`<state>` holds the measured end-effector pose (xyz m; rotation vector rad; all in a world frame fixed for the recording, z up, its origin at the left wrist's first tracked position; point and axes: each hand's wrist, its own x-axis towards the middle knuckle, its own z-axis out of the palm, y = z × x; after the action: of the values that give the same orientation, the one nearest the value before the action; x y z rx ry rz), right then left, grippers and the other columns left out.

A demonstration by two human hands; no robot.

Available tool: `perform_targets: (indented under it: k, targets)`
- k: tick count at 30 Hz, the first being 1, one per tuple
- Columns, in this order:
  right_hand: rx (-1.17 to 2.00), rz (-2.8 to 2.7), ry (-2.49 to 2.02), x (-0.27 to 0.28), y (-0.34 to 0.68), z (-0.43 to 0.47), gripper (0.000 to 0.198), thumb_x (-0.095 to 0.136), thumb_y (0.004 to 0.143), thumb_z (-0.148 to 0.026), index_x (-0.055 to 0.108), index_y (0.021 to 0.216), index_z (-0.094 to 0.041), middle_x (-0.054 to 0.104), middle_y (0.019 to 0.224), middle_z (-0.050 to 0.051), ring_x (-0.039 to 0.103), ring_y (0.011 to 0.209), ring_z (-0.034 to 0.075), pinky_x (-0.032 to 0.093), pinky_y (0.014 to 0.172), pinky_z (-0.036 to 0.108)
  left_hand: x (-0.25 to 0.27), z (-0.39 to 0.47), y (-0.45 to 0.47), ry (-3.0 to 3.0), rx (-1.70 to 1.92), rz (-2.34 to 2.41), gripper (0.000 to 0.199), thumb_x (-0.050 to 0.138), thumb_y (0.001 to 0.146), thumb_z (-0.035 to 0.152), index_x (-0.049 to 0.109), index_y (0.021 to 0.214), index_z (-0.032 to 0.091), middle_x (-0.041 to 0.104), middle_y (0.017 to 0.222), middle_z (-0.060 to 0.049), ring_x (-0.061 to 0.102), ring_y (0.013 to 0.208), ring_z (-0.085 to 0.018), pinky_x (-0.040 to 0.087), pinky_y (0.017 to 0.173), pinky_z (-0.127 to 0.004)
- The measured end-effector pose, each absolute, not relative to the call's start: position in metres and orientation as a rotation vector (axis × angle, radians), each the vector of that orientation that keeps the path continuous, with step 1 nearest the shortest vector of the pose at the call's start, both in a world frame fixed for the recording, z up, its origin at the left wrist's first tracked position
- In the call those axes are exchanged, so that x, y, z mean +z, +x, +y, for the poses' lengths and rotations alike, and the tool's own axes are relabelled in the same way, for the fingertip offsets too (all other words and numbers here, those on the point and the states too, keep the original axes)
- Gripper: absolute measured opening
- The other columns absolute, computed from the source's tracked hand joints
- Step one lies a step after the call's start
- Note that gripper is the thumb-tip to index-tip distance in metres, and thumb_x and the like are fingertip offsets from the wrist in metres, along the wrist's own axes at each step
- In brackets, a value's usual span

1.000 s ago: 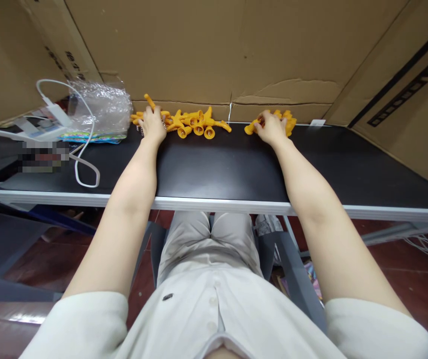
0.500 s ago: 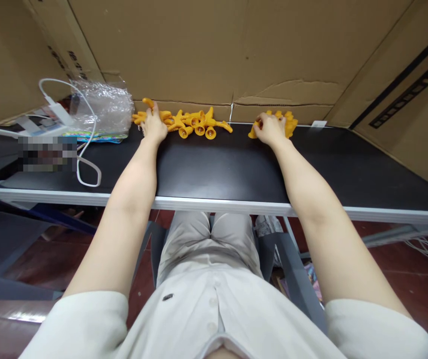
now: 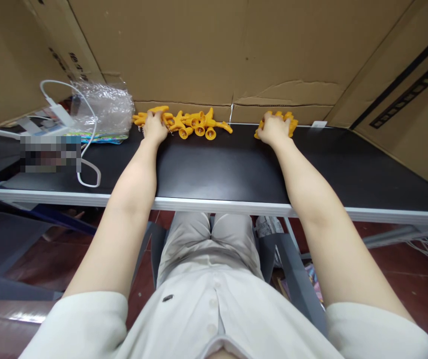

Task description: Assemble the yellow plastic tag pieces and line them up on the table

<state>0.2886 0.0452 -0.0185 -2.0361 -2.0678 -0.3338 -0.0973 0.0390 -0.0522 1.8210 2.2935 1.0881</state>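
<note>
My left hand [image 3: 155, 127] is closed over yellow-orange plastic pieces at the back left of the table, its fingers around a long yellow piece [image 3: 159, 108] on top. Small metal coils show beside that hand. Several more yellow pieces, some branch-like, lie just right of it, with open bell-shaped cups [image 3: 210, 132] facing me. Farther right, my right hand [image 3: 275, 129] is curled over a tight group of yellow plastic pieces [image 3: 292, 123]. Its fingertips and whatever lies under the palm are mostly hidden.
Tall cardboard panels [image 3: 206, 50] wall the back and sides of the black table [image 3: 217, 169]. At left lie clear plastic wrapping [image 3: 104, 107], a looped white cable [image 3: 93, 184] and a white adapter [image 3: 61, 113]. A small white tag [image 3: 319, 124] sits at the back right.
The yellow piece under my left hand has gone from standing up to lying flatter. My right hand has shifted slightly right, closer over its group of yellow pieces.
</note>
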Motion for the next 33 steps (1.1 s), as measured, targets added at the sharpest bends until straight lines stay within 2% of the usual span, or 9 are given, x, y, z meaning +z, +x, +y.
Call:
perform_targets:
  k: [5, 10, 13, 16, 21, 25, 29, 31, 33]
  targets:
    - [-0.371, -2.084, -2.083, -0.015, 0.279, 0.036, 0.051, 0.057, 0.107, -0.016, 0.058, 0.156, -0.001, 0.065, 0.155, 0.033, 0.055, 0.153, 0.042, 0.032, 0.127, 0.061, -0.06, 0.051, -0.102, 1.881, 1.039, 2.259, 0.072, 0.061, 0.099, 0.025, 0.058, 0.171, 0.016, 0.053, 0.175, -0.021, 0.045, 0.168, -0.043, 0.033, 0.143, -0.063]
    - [-0.435, -2.097, -2.062, -0.018, 0.282, 0.038, 0.051, 0.057, 0.104, -0.017, 0.06, 0.153, -0.002, 0.066, 0.152, 0.03, 0.055, 0.15, 0.042, 0.032, 0.124, 0.061, -0.065, 0.053, -0.108, 1.922, 0.966, 2.198, 0.083, 0.058, 0.099, 0.02, 0.041, 0.179, 0.008, 0.038, 0.188, -0.018, 0.035, 0.174, -0.039, 0.029, 0.146, -0.061]
    - [-0.468, -2.1, -2.089, -0.016, 0.281, 0.035, 0.051, 0.055, 0.104, -0.015, 0.06, 0.153, -0.001, 0.067, 0.151, 0.03, 0.057, 0.149, 0.041, 0.032, 0.126, 0.06, -0.065, 0.051, -0.111, 1.918, 1.056, 2.183, 0.071, 0.057, 0.1, 0.025, 0.056, 0.17, 0.015, 0.051, 0.178, -0.018, 0.048, 0.167, -0.038, 0.036, 0.144, -0.056]
    - [-0.465, -2.106, -2.116, -0.014, 0.279, 0.03, 0.053, 0.054, 0.102, -0.011, 0.06, 0.154, 0.001, 0.066, 0.154, 0.031, 0.056, 0.152, 0.04, 0.03, 0.13, 0.059, -0.065, 0.051, -0.112, 1.874, 1.22, 2.155, 0.052, 0.063, 0.098, 0.031, 0.073, 0.149, 0.025, 0.061, 0.165, -0.018, 0.058, 0.158, -0.04, 0.042, 0.14, -0.056]
    - [-0.512, -2.085, -1.99, -0.015, 0.275, 0.032, 0.052, 0.055, 0.099, -0.01, 0.066, 0.149, -0.002, 0.067, 0.154, 0.031, 0.058, 0.15, 0.043, 0.026, 0.131, 0.069, -0.059, 0.045, -0.106, 1.869, 1.206, 2.201, 0.042, 0.059, 0.096, 0.02, 0.083, 0.13, 0.022, 0.068, 0.152, -0.017, 0.065, 0.15, -0.035, 0.049, 0.135, -0.045]
    - [-0.497, -2.12, -1.786, -0.019, 0.27, 0.037, 0.046, 0.052, 0.106, -0.025, 0.072, 0.143, -0.006, 0.071, 0.147, 0.03, 0.061, 0.145, 0.047, 0.027, 0.127, 0.077, -0.052, 0.038, -0.097, 1.916, 1.052, 2.26, 0.056, 0.055, 0.098, 0.016, 0.077, 0.15, 0.016, 0.061, 0.165, -0.021, 0.058, 0.159, -0.035, 0.045, 0.137, -0.04]
    - [-0.407, -2.191, -1.69, -0.015, 0.25, 0.036, 0.045, 0.052, 0.105, -0.023, 0.073, 0.14, -0.006, 0.072, 0.145, 0.031, 0.062, 0.145, 0.047, 0.032, 0.127, 0.076, -0.053, 0.039, -0.092, 1.872, 0.958, 2.24, 0.089, 0.063, 0.094, 0.015, 0.042, 0.181, 0.018, 0.035, 0.189, -0.017, 0.033, 0.177, -0.036, 0.024, 0.147, -0.056]
    - [-0.334, -2.246, -1.684, -0.01, 0.236, 0.035, 0.048, 0.052, 0.103, -0.019, 0.071, 0.145, -0.004, 0.071, 0.149, 0.031, 0.062, 0.146, 0.046, 0.036, 0.127, 0.074, -0.055, 0.042, -0.092, 1.861, 0.937, 2.215, 0.096, 0.063, 0.093, 0.016, 0.034, 0.184, 0.018, 0.028, 0.192, -0.017, 0.026, 0.179, -0.036, 0.019, 0.147, -0.06]
    - [-0.257, -2.342, -1.631, -0.005, 0.22, 0.034, 0.055, 0.052, 0.104, -0.018, 0.065, 0.156, -0.006, 0.067, 0.157, 0.029, 0.062, 0.149, 0.045, 0.039, 0.128, 0.071, -0.057, 0.045, -0.094, 1.885, 0.931, 2.186, 0.094, 0.063, 0.093, 0.016, 0.036, 0.183, 0.015, 0.029, 0.192, -0.018, 0.025, 0.18, -0.035, 0.021, 0.148, -0.055]
